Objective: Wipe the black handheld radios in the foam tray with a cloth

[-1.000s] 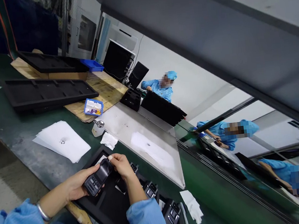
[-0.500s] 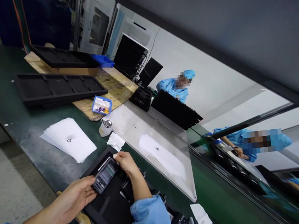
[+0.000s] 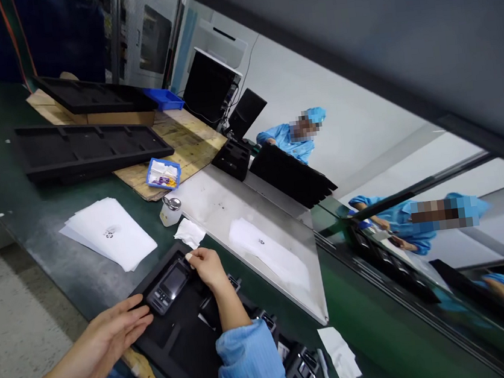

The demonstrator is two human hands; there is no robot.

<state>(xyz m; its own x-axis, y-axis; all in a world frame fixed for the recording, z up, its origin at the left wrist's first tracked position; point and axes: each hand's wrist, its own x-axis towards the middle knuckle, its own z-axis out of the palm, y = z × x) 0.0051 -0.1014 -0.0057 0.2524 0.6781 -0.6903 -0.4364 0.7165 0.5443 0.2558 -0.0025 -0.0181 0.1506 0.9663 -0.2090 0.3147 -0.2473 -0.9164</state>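
A black handheld device with a screen and keypad (image 3: 172, 285) lies in a recess at the far end of a black compartmented tray (image 3: 194, 365). My right hand (image 3: 209, 268) has its fingers closed at the device's upper right edge; a pale covering shows on one fingertip. At the tray's left rim, my left hand (image 3: 122, 325) is open, its fingers stretched out beside the device and apart from it. Several more black devices (image 3: 300, 368) stand along the tray's right side, partly hidden by my right forearm.
White sheets (image 3: 114, 232) lie left of a pump bottle (image 3: 171, 211) and a crumpled wipe (image 3: 190, 233). Beyond are a small blue box (image 3: 163, 173) and black trays (image 3: 92, 143). A pale board (image 3: 207, 197) borders the bench's right side. Co-workers in blue (image 3: 289, 139) sit beyond.
My left hand has come off the device and drawn back to the left. The device now lies flatter in the tray, its screen darker. My right hand stays at its upper edge.
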